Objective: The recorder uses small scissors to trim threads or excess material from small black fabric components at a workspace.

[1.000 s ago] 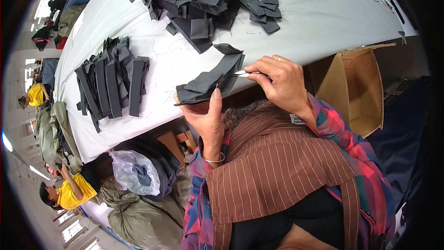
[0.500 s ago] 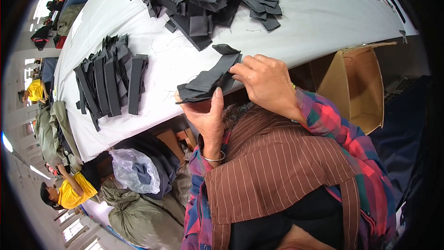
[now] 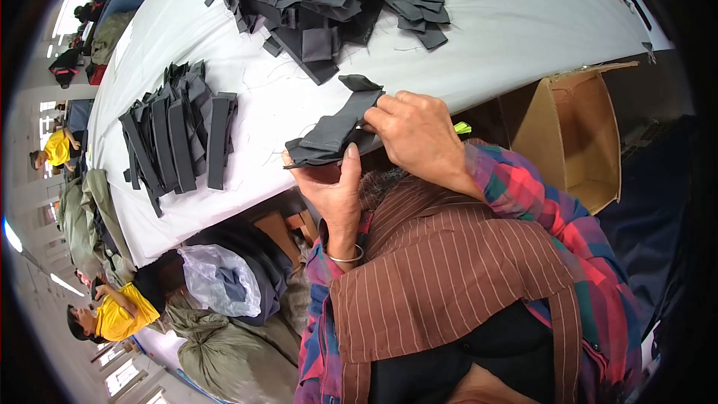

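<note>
Dark fabric piece point(image 3: 333, 129), six o'clock from fabric heap point(image 3: 320, 1), pinched by left hand point(image 3: 331, 188); right hand point(image 3: 420, 133) curled at piece's three-o'clock edge, grip cannot be told. Layers could be skewed by uneven pull.

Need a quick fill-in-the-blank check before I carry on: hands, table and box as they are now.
1. The left hand holds a dark gray fabric piece, and a metal bracelet circles that arm's ____.
2. In the picture, the open cardboard box is to the ____ of the right hand.
3. The table covering is ____ in color.
4. The brown apron has thin pale ____.

Missing words: wrist; right; white; stripes.
</note>
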### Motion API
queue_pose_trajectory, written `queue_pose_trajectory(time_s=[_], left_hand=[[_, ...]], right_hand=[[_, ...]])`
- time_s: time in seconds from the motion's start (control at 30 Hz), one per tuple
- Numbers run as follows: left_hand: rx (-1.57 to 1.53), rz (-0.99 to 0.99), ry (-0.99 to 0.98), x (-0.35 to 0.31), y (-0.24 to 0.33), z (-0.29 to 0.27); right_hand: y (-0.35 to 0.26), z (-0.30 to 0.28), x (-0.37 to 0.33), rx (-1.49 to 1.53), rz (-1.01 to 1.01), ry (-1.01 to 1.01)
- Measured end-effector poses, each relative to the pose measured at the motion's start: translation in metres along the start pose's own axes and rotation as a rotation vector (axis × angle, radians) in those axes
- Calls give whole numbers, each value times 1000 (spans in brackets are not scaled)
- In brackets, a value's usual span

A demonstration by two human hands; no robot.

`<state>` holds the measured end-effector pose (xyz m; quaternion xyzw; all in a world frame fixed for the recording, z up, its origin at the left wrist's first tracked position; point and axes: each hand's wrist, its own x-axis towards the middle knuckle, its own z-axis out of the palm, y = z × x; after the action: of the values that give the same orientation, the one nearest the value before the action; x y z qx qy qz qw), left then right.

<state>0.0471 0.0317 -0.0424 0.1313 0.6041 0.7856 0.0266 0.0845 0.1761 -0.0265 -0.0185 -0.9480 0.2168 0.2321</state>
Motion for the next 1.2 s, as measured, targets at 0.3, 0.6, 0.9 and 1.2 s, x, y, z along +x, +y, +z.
queue_pose_trajectory(time_s=[0.3, 0.6, 0.9, 1.2], left_hand=[[-23, -24, 9, -2, -2, -4], [-43, -27, 2, -2, 1, 2], [32, -65, 2, 4, 15, -3], [-13, -78, 4, 4, 14, -7]], right_hand=[[-5, 3, 0, 29, 13, -18], [-5, 6, -1, 42, 84, 16], [-8, 0, -3, 121, 111, 34], [-14, -7, -6, 47, 92, -20]])
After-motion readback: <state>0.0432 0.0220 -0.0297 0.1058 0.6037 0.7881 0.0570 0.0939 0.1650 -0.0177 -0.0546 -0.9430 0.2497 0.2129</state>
